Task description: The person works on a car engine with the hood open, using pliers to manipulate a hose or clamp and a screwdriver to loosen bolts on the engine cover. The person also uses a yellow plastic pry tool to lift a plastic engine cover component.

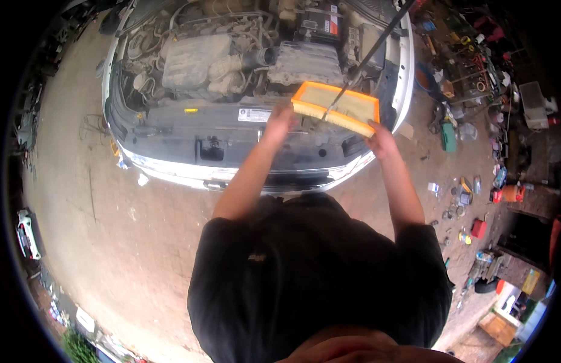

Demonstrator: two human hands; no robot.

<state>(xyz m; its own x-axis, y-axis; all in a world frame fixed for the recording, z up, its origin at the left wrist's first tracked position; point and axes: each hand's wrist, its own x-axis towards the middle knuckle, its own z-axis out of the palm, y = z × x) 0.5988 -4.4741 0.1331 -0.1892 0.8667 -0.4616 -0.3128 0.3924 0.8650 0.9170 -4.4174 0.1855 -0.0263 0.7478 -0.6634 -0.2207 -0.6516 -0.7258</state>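
Observation:
A rectangular air filter [339, 100] with an orange rim and cream pleats is held over the front of a car's engine bay, slightly tilted. My right hand [382, 143] grips its lower right corner. My left hand [281, 122] is closed at its left end, somewhat blurred, with the fingertips partly hidden. The thin dark prop rod [377, 45] slants across the view in front of the filter. Just beyond lies a dusty, ribbed air filter housing [306, 63]. Beside it is the open end of an intake hose [266, 57].
A dusty engine cover [195, 60] sits left of the hose, and a battery [321, 25] stands behind the housing. The car's front edge [189, 175] curves before me. Tools and parts [465, 196] litter the ground at right, near a green container [448, 137].

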